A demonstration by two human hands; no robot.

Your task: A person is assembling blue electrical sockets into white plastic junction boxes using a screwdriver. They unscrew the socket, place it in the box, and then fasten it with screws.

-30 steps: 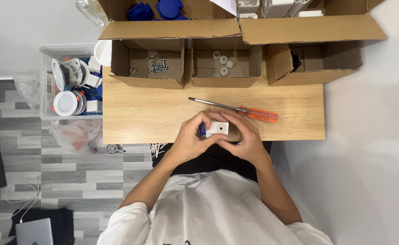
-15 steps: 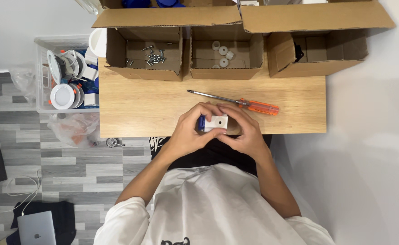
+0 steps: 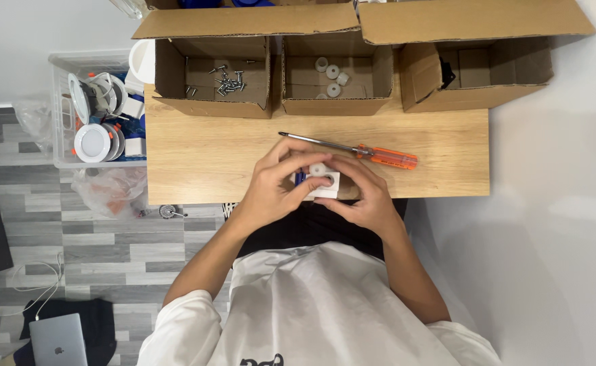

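My left hand point(image 3: 274, 184) and my right hand point(image 3: 362, 193) meet at the near edge of the wooden table point(image 3: 203, 156), both wrapped around a small white block with a blue part on its left side point(image 3: 320, 181). A small white round piece sits on top of the block under my fingertips. An orange-handled screwdriver point(image 3: 355, 149) lies on the table just beyond my hands, its tip pointing left.
Three open cardboard boxes line the table's far edge: the left box point(image 3: 213, 102) holds loose screws, the middle box point(image 3: 328, 102) holds several white round pieces, the right box point(image 3: 477, 95) a dark item. A clear bin point(image 3: 64, 115) of round white fittings stands left of the table. A laptop point(image 3: 57, 342) lies on the floor.
My hands stay together on the white block; my fingers have shifted on top of it and the white round piece now shows there. The view has tilted slightly.
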